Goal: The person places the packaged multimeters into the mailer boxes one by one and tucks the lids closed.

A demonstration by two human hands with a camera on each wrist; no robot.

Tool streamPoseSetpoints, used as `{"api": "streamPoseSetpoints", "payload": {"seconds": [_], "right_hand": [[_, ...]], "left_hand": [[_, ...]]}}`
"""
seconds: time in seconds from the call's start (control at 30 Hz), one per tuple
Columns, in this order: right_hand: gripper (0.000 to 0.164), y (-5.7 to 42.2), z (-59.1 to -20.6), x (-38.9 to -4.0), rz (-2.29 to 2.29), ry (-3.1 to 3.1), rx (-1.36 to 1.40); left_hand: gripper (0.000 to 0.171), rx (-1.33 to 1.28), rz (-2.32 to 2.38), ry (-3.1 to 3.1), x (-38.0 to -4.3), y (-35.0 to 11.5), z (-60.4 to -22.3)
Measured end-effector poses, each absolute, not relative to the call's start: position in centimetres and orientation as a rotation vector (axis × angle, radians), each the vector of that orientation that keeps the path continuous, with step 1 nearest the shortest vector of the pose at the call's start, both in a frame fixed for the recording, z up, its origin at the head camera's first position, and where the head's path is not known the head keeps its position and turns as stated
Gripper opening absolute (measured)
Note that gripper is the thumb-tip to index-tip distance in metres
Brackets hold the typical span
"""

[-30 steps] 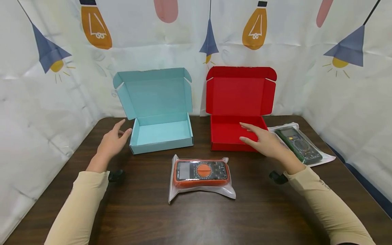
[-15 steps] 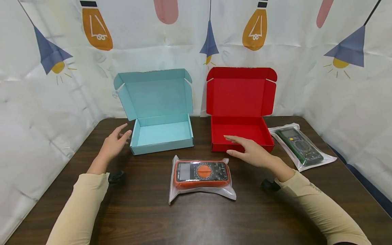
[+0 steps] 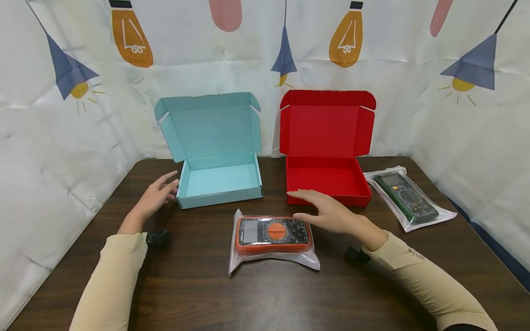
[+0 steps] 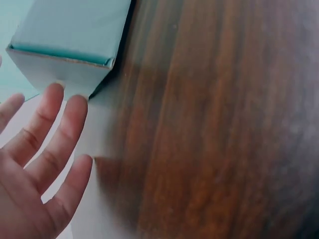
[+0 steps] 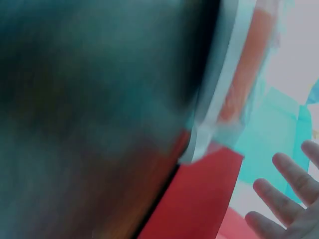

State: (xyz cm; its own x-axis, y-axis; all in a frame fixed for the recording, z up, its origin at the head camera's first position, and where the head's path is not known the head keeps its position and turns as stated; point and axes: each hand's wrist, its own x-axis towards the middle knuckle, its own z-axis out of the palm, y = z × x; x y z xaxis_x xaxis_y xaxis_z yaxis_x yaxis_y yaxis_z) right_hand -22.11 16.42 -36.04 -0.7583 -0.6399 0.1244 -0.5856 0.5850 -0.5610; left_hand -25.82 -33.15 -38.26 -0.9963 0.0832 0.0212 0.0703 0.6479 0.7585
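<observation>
An orange-and-black multimeter [image 3: 273, 234] in a clear plastic bag lies at the middle of the table, its dial facing up. My right hand [image 3: 331, 214] hovers at its upper right, fingers extended and holding nothing. In the right wrist view the spread fingers [image 5: 281, 199] show apart from the bagged meter [image 5: 249, 64]. My left hand [image 3: 153, 200] is beside the left wall of the light blue box [image 3: 219, 197], fingers loosely bent. The left wrist view has its fingertips [image 4: 75, 107] near a corner of that box, with nothing held.
A red box [image 3: 327, 177] with its lid raised stands right of the blue one, whose lid is also up. Beyond it, at the right, a dark green multimeter [image 3: 407, 197] lies in a plastic bag. A patterned white curtain [image 3: 232, 50] closes off the table's back.
My right hand has moved left and nearer, from over the red box to beside the orange multimeter. The left hand has barely shifted at the blue box.
</observation>
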Motion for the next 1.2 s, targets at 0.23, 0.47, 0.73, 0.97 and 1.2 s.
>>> {"api": "streamPoseSetpoints", "payload": {"seconds": [0.23,0.47,0.73,0.97,1.2], "right_hand": [[0.067,14.4,-36.6,-21.2,-0.843,2.592,-1.157],[0.078,12.3,-37.2,-21.0,-0.673,2.548,-1.158],[0.092,10.9,-37.4,-20.5,-0.469,2.573,-1.23],[0.1,10.2,-37.4,-20.0,-0.3,2.599,-1.208],[0.103,9.9,-37.5,-20.0,-0.251,2.599,-1.171]], "left_hand": [[0.068,0.171,1.302,2.738,-26.1,-33.8,-38.5],[0.071,0.213,1.33,2.64,-26.0,-34.3,-38.7],[0.075,0.183,1.412,2.542,-25.8,-34.7,-39.0],[0.075,0.177,1.424,2.489,-25.6,-34.9,-39.0],[0.074,0.192,1.426,2.477,-25.5,-34.9,-38.9]]}}
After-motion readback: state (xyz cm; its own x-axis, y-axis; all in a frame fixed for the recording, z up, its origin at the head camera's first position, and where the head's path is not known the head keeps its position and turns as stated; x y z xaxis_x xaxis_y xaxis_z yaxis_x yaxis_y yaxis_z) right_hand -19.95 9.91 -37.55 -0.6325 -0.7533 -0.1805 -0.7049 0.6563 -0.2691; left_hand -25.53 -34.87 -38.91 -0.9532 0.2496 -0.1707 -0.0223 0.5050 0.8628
